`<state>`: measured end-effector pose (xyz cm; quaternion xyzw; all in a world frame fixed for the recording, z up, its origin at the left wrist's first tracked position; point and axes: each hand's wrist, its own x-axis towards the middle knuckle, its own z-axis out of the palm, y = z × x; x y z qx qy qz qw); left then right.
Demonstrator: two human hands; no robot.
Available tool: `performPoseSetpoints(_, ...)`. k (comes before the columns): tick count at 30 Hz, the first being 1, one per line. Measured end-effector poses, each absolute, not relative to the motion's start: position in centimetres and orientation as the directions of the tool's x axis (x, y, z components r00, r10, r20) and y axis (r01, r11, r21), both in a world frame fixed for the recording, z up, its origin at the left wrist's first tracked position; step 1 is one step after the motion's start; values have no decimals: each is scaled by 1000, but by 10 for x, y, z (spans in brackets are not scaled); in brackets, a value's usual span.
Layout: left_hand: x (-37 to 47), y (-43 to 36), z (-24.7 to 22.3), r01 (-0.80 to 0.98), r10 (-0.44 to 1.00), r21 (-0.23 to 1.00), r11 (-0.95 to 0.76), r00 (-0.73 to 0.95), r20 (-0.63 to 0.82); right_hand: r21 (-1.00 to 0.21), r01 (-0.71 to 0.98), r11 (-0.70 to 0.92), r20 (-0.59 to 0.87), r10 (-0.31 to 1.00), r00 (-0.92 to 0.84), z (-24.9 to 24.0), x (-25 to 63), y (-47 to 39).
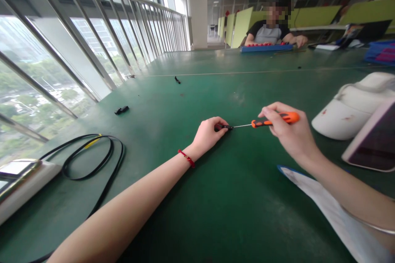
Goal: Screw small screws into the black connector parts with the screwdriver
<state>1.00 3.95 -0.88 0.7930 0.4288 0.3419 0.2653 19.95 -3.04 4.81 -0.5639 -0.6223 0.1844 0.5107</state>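
Observation:
My right hand (285, 127) is closed around the orange and black handle of a screwdriver (290, 118). Its thin metal shaft points left, and the tip meets a small black part (228, 127). That part is pinched in the fingers of my left hand (210, 133), low over the green tabletop (234, 197). The fingers cover much of the part, so its exact kind is hidden. A red bracelet circles my left wrist.
Small black pieces lie at the left (121, 110) and farther back (177, 79). A looped black cable (121, 152) rests left. On the right stand a white container (342, 115) and a tablet-like device (373, 139). Across the table, a person sits behind a blue tray (265, 49).

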Motion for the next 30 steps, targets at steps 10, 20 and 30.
performPoseSetpoints(10,11,35,-1,551,867,672,-495,371,333,-860,345,376,455,871,185,8,199,-52)
performPoseSetpoints(20,12,33,-1,527,811,618,-583,432,395,-818,423,390,482,866,134,13,198,-57)
performPoseSetpoints(30,11,34,0,543,823,622,-564,428,373,-804,441,399,479,874,82,14,198,-57)
